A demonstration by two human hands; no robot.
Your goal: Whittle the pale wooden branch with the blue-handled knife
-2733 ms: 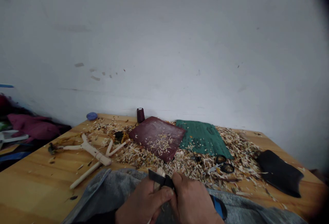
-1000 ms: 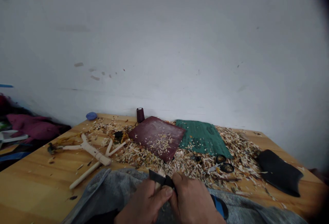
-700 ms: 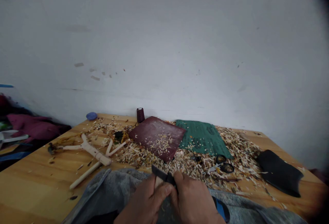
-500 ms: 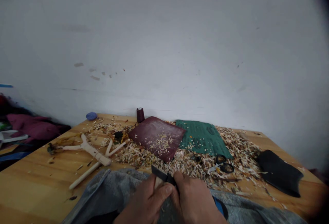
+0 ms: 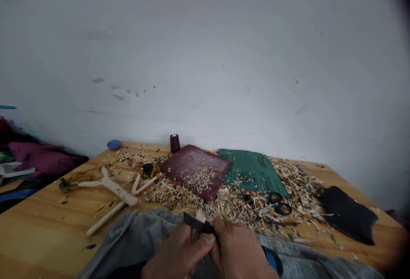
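Note:
Low in the view, my left hand (image 5: 176, 255) grips a pale sliver of carved wood (image 5: 194, 233), and its thumb presses near a black-bladed knife (image 5: 195, 222). My right hand (image 5: 238, 253) is closed around the knife's near end, so the grip itself is hidden. The blade lies across the wood just above my left thumb. Both hands rest over a grey cloth (image 5: 137, 236) on my lap. A blue and black object (image 5: 272, 260) shows under my right wrist.
The wooden table (image 5: 38, 210) is strewn with shavings (image 5: 233, 204). On it are a forked carved wood piece (image 5: 112, 187), a thread spool (image 5: 174, 143), a maroon square (image 5: 195, 172), a green sheet (image 5: 251, 172), scissors (image 5: 277, 205) and a black leather piece (image 5: 347, 215). A white wall stands behind.
The knife blade has shifted slightly left and lower along the wood, and the wood's pale tip now shows above it. My hands have moved only a little.

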